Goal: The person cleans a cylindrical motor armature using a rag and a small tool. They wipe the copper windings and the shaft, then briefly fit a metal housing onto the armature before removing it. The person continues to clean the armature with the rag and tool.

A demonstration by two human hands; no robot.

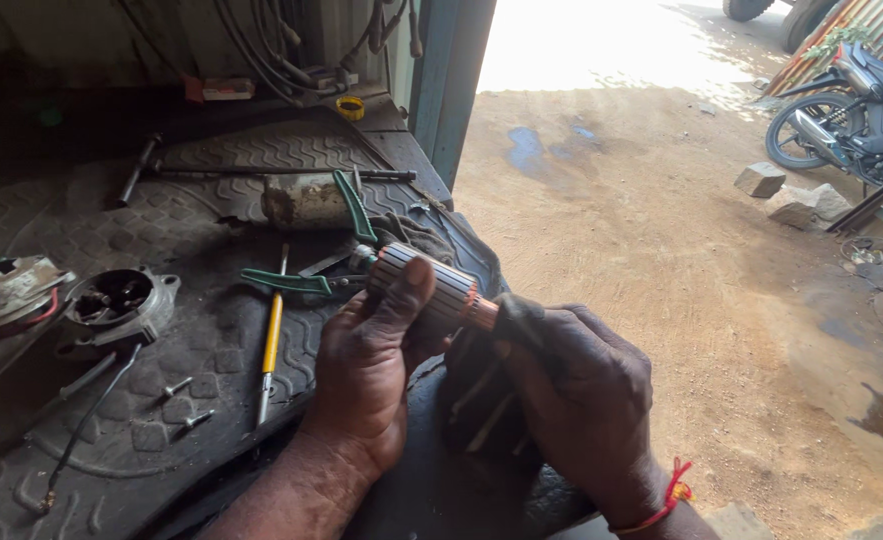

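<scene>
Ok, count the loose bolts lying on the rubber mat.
2: one bolt just left of the yellow screwdriver, another bolt below it, nearer the mat edge. More may be hidden among the parts.

At the back of the workbench, a small flat box (219,89) in red and white lies against the wall, just beside the hanging cables (281,50). Its print is too small to make out. No other package, label, sign or screen shows in this view.

Sunlit dirt yard (661,250); dark rubber-matted bench (161,370); teal doorpost (451,70)
</scene>
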